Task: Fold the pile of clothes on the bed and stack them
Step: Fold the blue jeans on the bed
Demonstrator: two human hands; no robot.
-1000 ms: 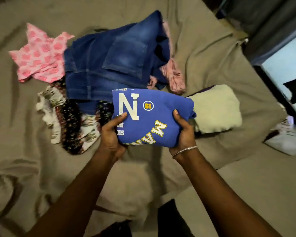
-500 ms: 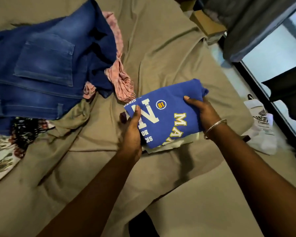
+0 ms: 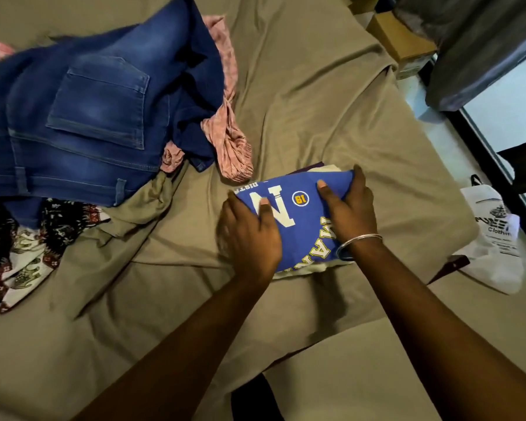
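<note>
Both forearms reach forward from the lower edge of the view over the olive bed sheet. The left hand holds the left edge of the folded blue T-shirt, thumb on top across the printed white "N", fingers curled around the edge. The right hand, with a silver bangle at the wrist, grips the right edge: thumb on the top face near the "19" badge, fingers wrapped over the far corner. The T-shirt lies directly on a folded cream garment, whose edges show at the near and far sides; a dark purple edge shows at the far side beneath it. Beyond and to the left, unfolded blue jeans lie over a pink striped garment. A dark floral garment lies at the left edge. Off the bed at right sits a white printed bag, with a cardboard box farther back.
</note>
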